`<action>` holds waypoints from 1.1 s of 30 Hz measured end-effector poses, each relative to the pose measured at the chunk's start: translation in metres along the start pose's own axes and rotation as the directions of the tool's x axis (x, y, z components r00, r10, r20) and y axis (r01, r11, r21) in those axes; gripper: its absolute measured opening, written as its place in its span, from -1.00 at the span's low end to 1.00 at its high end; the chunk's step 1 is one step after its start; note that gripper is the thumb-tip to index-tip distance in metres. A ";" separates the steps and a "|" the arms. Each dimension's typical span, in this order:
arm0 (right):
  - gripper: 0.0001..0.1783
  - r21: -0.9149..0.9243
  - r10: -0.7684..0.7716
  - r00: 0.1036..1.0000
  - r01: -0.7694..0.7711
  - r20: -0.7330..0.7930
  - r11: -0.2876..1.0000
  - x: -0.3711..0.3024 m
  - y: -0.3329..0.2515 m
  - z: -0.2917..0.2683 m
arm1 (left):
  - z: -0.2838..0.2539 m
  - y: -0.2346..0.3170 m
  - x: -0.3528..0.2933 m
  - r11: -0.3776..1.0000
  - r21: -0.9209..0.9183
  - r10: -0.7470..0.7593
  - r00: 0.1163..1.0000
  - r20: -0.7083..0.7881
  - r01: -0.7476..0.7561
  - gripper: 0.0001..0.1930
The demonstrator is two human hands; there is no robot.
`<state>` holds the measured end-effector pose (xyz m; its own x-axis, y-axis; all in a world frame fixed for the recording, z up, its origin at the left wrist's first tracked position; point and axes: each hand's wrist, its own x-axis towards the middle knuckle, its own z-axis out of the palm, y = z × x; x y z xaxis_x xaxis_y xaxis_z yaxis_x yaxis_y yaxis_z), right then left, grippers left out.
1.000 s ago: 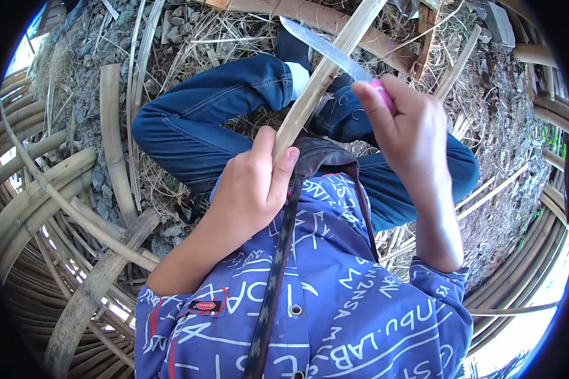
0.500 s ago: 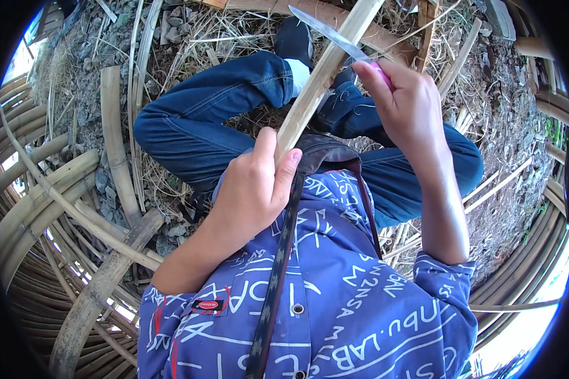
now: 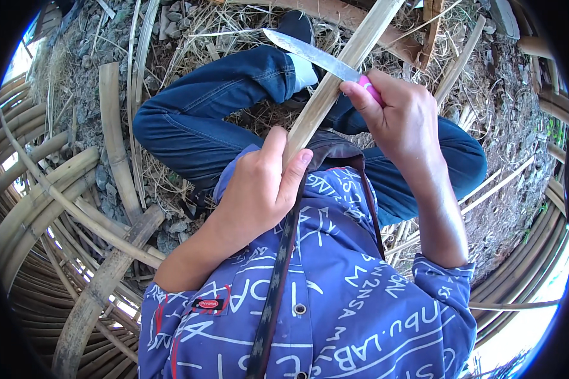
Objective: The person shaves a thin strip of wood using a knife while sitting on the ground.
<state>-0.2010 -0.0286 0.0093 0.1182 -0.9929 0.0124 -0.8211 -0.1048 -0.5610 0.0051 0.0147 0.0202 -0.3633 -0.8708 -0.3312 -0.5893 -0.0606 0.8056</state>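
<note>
Hand, right (image 3: 403, 114), viewed from my remote station through the head camera: the fingers are closed around the pink handle (image 3: 371, 91) of a knife (image 3: 313, 55), the thumb lying along it toward the blade. The blade crosses over a pale wooden strip (image 3: 325, 98), its tip pointing to the upper left; I cannot tell whether the cutting edge bites into the wood. Left hand (image 3: 253, 183): gripping the near end of the same strip, thumb on one side and forefinger on the other. The strip slants up and to the right from this grip and leaves my view at the upper edge. Just beneath the hands I note a dark pouch (image 3: 329, 146), a patterned strap (image 3: 275, 303) and a blue shirt (image 3: 360, 297) with white lettering. Farther out are the bent legs in blue jeans (image 3: 196, 107) and a dark shoe (image 3: 296, 26). At left, a bamboo piece (image 3: 114, 120) lies on stony ground (image 3: 171, 25); at right, curved poles (image 3: 531, 265) line the rim.
</note>
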 end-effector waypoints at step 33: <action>-0.40 -0.294 0.015 0.954 -0.107 -0.299 0.950 0.038 0.056 -0.013 | -0.007 0.009 -0.001 0.997 0.025 -0.069 0.997 0.033 0.068 -0.75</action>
<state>-0.2497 -0.0725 -0.0110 -0.0665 -0.9658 0.2508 -0.9568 -0.0097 -0.2907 0.0050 0.0110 0.0317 -0.3450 -0.8481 -0.4021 -0.6305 -0.1079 0.7686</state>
